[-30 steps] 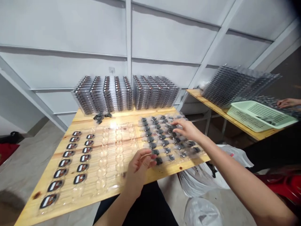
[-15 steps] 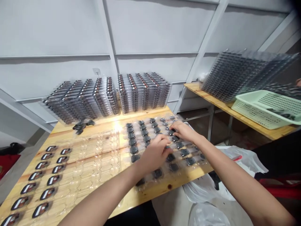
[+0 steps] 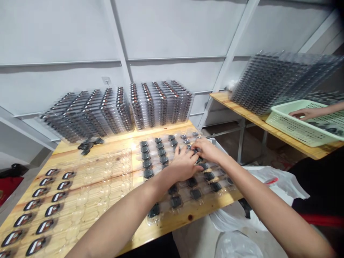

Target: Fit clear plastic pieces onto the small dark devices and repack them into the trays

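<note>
Hands drawn closer since the earlier view: left hand [image 3: 184, 165], right hand [image 3: 207, 150], both curled among dark pieces [image 3: 195, 194] in clear tray [image 3: 164, 190]; grip hidden, cannot tell.

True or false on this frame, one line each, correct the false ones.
1. The left hand and right hand are both over a clear blister tray of dark items. True.
2. The left hand rests on the labelled tray. False: the labelled tray lies further left, apart from both hands.
3. A co-worker's hand is over a pale green basket. True.
4. That basket stands on the floor. False: it sits on a wooden side table.
5. Stacks of clear trays stand on edge along the back of the main wooden table. True.
</note>
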### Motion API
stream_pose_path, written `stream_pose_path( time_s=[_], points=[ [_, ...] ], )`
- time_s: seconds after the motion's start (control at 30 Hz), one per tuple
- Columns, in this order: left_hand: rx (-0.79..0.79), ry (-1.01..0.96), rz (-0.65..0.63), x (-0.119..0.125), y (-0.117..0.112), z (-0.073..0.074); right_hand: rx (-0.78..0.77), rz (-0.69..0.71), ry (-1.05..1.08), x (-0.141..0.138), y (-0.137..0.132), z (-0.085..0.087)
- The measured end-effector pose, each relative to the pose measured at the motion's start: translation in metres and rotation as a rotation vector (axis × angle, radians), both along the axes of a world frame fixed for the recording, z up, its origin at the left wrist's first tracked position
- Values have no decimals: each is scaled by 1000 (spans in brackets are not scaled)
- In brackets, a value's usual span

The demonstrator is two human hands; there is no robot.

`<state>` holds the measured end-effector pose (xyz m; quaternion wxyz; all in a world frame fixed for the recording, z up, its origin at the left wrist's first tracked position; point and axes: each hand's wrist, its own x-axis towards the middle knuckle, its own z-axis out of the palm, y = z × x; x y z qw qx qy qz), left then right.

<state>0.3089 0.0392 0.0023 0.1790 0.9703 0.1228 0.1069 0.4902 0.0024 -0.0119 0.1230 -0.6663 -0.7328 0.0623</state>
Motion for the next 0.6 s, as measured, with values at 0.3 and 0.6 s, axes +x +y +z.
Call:
stream_pose_path(
  time_s=[0.3, 0.6],
  points=[
    [-96, 9, 32, 5, 2, 4, 69, -54, -34, -8, -8, -4],
    [-6, -383, 9, -119, -60, 41, 349, -7, -85, 2, -3, -10]
  ],
)
